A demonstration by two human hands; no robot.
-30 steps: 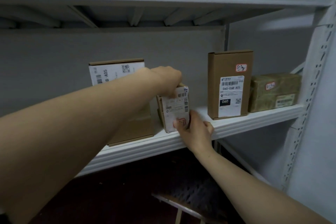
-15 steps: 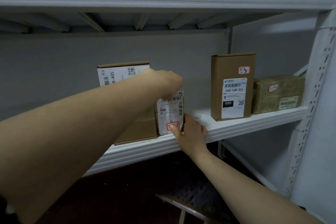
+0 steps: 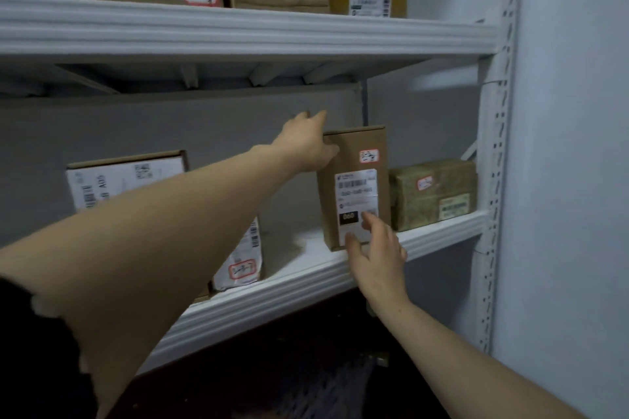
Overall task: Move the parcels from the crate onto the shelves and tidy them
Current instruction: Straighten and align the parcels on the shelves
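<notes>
A tall brown box (image 3: 354,146) with a white label stands upright on the middle shelf (image 3: 442,231). My left hand (image 3: 306,143) touches its upper left corner, thumb on the front face and fingers stretched out past the top edge. My right hand (image 3: 374,248) is spread against the lower front of the box, over the label. A small white-labelled parcel (image 3: 243,262) stands further left on the same shelf with no hand on it, partly hidden by my left forearm.
A larger box (image 3: 126,177) stands at the shelf's left, and an olive taped parcel (image 3: 432,194) at its right end by the white upright (image 3: 493,180). Several parcels line the upper shelf (image 3: 238,31). A dark meshed object (image 3: 340,391) lies below.
Both hands have let go of the small white-labelled parcel and moved right to the tall brown box. The view has tilted up, showing the upper shelf's parcels.
</notes>
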